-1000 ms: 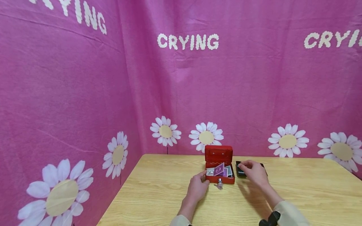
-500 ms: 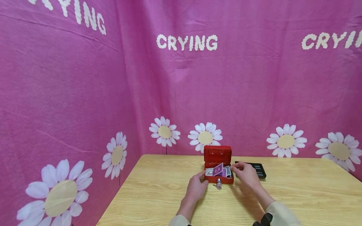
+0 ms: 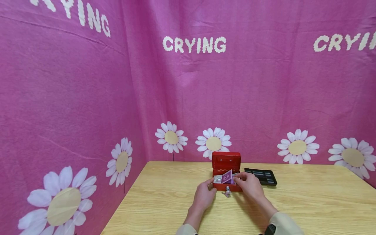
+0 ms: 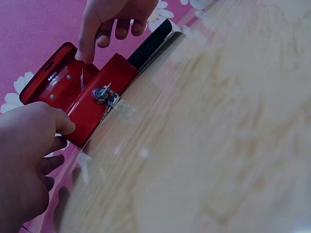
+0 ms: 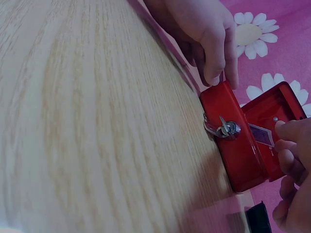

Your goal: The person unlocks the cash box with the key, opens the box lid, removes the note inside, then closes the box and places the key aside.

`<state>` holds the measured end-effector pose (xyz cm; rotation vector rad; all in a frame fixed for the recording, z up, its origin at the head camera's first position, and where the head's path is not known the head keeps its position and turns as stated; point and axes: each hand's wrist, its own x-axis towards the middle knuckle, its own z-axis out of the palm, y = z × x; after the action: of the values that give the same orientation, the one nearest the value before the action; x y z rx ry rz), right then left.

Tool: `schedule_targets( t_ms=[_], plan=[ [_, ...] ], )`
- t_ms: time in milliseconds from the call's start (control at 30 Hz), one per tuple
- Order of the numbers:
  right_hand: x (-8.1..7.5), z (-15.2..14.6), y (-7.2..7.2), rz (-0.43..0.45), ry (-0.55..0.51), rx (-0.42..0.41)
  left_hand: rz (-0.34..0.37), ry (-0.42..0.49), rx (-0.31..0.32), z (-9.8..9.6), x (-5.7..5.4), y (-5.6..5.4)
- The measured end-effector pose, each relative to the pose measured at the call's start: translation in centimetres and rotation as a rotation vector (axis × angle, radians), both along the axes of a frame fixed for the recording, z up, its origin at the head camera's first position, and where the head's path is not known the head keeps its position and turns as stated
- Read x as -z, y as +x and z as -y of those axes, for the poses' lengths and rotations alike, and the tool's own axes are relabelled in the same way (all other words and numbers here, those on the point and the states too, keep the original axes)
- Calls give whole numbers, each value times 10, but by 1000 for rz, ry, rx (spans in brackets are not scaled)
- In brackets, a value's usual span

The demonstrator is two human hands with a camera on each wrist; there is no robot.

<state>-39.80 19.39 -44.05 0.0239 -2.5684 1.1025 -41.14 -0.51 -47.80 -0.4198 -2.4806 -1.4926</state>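
A red metal cash box [image 3: 232, 187] stands on the table with its lid [image 3: 226, 160] raised. Keys [image 4: 112, 99] hang from the lock on its front. Several play banknotes lie inside; a purple one [image 3: 227, 176] stands tilted above the others. My left hand [image 3: 204, 195] grips the left end of the box with thumb and forefinger. My right hand [image 3: 250, 186] is over the right part of the box, its fingertips curled among the notes. Those fingertips hide the right-hand notes, and whether they pinch one cannot be made out.
A black compartment tray [image 3: 265, 177] lies on the table just right of the box. The wooden table [image 3: 164, 202] reaches back to a pink cloth [image 3: 249, 98] printed with daisies. The same cloth hangs along the left side.
My right hand has moved left, from above the black tray to over the right side of the cash box, uncovering the tray. My left hand has stayed at the box.
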Motion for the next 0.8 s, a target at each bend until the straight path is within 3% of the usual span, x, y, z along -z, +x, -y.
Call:
schedule_targets(
  t_ms=[300,800],
  plan=[
    [4,7,-1,32,12,29,-30,-22,-17,0,0,0],
    [9,12,-4,32,23,51,-14,-17,-18,-1,1,0]
  ],
)
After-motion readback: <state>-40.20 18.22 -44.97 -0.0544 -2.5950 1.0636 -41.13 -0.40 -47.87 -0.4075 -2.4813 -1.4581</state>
